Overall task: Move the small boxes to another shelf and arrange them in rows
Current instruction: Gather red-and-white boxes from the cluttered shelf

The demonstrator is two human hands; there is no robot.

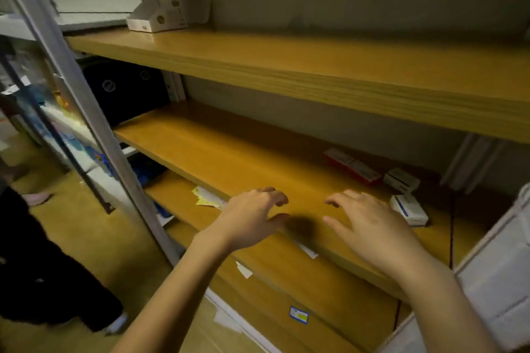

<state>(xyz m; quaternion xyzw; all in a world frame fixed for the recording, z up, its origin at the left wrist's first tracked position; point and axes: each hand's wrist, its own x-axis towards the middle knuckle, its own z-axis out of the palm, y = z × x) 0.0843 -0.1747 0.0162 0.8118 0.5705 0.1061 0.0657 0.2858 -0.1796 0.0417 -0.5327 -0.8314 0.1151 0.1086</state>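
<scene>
I see my left grip (pixel 252 219) and right grip (pixel 372 228) hovering over the front of the middle shelf (pixel 229 152); both are released, fingers loosely bent, holding nothing; toward the shelf's right end lie red boxes (pixel 353 165), a white box (pixel 401 179) and a blue-striped box (pixel 408 209) just beside my right grip.

Middle shelf (pixel 229 152) bare leftward — small boxes (pixel 401 180) crowd its right.

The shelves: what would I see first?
The left hand and right hand reach out empty over the front of the middle shelf. To their right lie four small boxes, two red-and-white, two mostly white. An open white carton sits at the left end of the top shelf.
</scene>
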